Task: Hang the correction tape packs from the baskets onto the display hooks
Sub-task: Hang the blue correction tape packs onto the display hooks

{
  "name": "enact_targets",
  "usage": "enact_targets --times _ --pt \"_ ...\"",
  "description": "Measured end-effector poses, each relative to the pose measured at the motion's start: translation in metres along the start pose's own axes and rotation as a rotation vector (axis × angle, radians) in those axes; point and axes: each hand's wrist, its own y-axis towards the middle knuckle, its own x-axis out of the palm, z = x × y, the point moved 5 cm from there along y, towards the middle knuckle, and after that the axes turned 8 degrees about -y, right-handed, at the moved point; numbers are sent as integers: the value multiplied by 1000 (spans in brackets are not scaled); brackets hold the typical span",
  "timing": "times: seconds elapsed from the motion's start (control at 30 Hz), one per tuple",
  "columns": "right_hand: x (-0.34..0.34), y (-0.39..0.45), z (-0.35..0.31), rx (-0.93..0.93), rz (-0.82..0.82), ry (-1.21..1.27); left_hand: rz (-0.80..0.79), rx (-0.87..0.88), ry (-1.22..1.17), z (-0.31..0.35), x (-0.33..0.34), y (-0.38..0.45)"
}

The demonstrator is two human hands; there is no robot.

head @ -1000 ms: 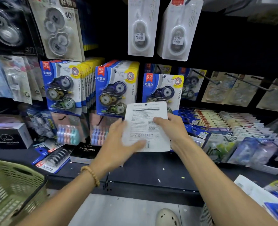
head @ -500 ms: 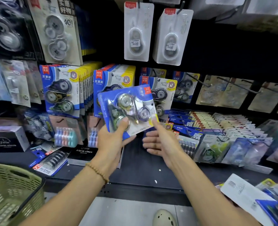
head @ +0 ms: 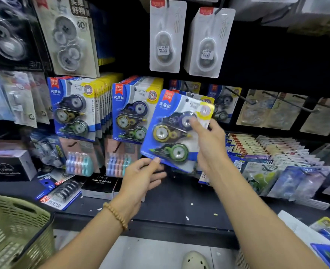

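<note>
Fingertips [head: 156, 161] of my left hand [head: 140, 177] pinch the lower corner of the blue correction tape pack [head: 171, 131], thumb on the front of the card, the others curled behind it. On my right hand [head: 210, 144] the thumb lies across the top blister while the other fingers wrap round behind the card's right edge, so both hands have hold of it. The pack hangs in the air, face toward me and tilted with its top leaning right, just in front of the third hook [head: 186, 88] of the same product, where at least one matching pack already hangs.

The punched hole [head: 187, 100] sits near the top middle of the card. To do this well, I judge I should square the card up first, then steer by the hole and not by the edges, bringing it to the hook's tip and sliding straight back. My right hand ought to guide; the left only steadies the bottom corner and can let go once the card is threaded.

To the left hang two fuller rows of the same pack [head: 73, 109]. Well down at lower left stands the green basket [head: 18, 228], and more packs [head: 327, 235] lie at lower right.
</note>
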Motion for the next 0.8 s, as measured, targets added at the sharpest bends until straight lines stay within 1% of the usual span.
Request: enact_targets --times 0.07,0.17,0.23,0.43,0.57,0.8 --pt "-4 15 -16 -61 15 -136 75 -14 33 -4 -18 7" --pt "-9 36 -25 -87 56 -216 163 -21 50 -8 -40 15" --pt "-13 45 -25 -82 89 -251 192 -27 81 -11 -50 18" --pt "-22 55 -17 -115 167 -288 202 -27 149 -14 -54 19" --pt "-22 68 -10 -96 180 -339 180 -33 179 -16 -47 19" --pt "-9 111 16 -77 194 -348 210 -79 185 -28 -47 30"
